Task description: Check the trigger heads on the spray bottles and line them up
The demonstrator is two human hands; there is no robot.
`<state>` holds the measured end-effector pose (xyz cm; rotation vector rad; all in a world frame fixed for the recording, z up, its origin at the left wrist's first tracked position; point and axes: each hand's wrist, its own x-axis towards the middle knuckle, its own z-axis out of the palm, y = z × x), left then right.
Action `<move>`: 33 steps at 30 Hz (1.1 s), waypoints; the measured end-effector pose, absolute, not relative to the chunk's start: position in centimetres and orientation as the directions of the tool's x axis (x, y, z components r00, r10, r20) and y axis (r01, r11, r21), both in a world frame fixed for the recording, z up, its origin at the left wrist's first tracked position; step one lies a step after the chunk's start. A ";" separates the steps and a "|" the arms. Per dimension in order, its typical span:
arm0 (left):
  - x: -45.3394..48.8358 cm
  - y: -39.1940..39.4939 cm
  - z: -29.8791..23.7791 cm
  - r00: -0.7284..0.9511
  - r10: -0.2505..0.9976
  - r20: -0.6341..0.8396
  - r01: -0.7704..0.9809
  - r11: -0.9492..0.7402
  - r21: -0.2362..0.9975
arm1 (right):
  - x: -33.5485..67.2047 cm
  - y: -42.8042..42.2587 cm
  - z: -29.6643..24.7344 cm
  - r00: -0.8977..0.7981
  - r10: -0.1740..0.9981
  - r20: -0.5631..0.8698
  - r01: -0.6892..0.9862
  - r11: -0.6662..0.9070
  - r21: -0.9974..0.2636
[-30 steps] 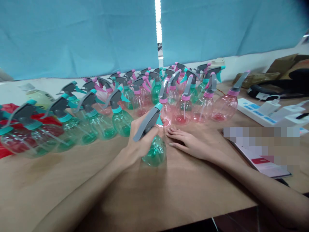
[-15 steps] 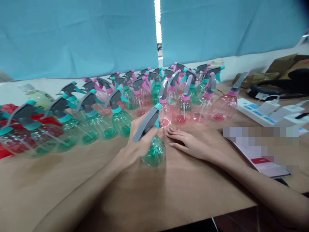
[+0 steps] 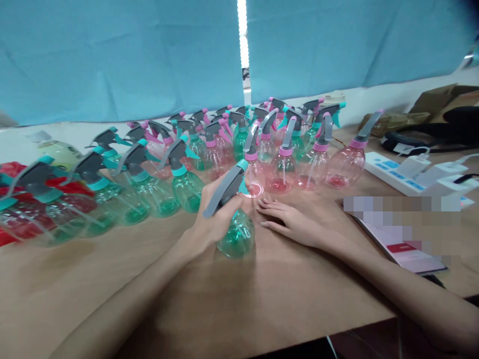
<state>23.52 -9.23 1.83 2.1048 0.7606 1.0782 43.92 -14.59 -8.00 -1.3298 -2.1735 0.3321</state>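
Note:
My left hand (image 3: 213,214) is wrapped round the neck of a green spray bottle (image 3: 237,239) with a grey and turquoise trigger head. The bottle stands on or just over the brown tabletop (image 3: 299,299), tilted little if at all; its neck is hidden by my fingers. To its right my right hand (image 3: 292,222) lies flat on the table, fingers stretched out and holding nothing. Just beyond both hands stand several pink spray bottles (image 3: 282,172) with pink collars. Left of my left hand runs a row of green spray bottles (image 3: 187,189) with turquoise collars.
More pink and green bottles crowd the back, below a blue curtain (image 3: 112,60). On the right are a white power strip (image 3: 392,172) with plugs, a partly blurred phone-like device (image 3: 404,249) and a black headband-like item (image 3: 415,142). Red plastic (image 3: 11,234) lies far left.
The view has shifted very slightly. Both hands and the green spray bottle keep their places, with the left hand still gripping it.

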 end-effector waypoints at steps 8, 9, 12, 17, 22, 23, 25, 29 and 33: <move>23.7 -9.6 1.2 0.438 0.762 0.477 0.198 -0.599 0.776 | 44.0 -14.8 -7.5 -0.372 0.873 0.315 0.738 0.484 -0.470; 23.8 -9.6 1.1 0.425 0.763 0.487 0.199 -0.604 0.772 | 44.0 -14.9 -7.4 -0.375 0.872 0.316 0.734 0.487 -0.473; 23.9 -9.6 1.0 0.406 0.756 0.514 0.186 -0.619 0.763 | 43.9 -15.1 -7.1 -0.369 0.874 0.316 0.734 0.483 -0.478; 24.1 -9.5 0.9 0.393 0.762 0.515 0.173 -0.611 0.772 | 43.4 -15.7 -6.7 -0.332 0.879 0.342 0.712 0.471 -0.520; 24.1 -9.6 0.9 0.392 0.769 0.505 0.189 -0.605 0.774 | 42.5 -16.2 -6.5 -0.288 0.890 0.355 0.676 0.451 -0.583; 24.1 -9.6 0.9 0.394 0.766 0.507 0.188 -0.607 0.772 | 42.2 -16.3 -6.5 -0.284 0.890 0.357 0.660 0.451 -0.600; 24.0 -9.7 1.0 0.385 0.765 0.516 0.192 -0.613 0.766 | 41.7 -16.5 -6.3 -0.269 0.888 0.373 0.622 0.456 -0.637; 23.8 -9.8 1.2 0.396 0.766 0.506 0.198 -0.610 0.767 | 39.9 -17.2 -5.8 -0.171 0.891 0.421 0.542 0.442 -0.715; 23.8 -9.9 1.1 0.441 0.749 0.494 0.151 -0.605 0.782 | 37.0 -17.5 -4.9 -0.081 0.859 0.506 0.522 0.469 -0.712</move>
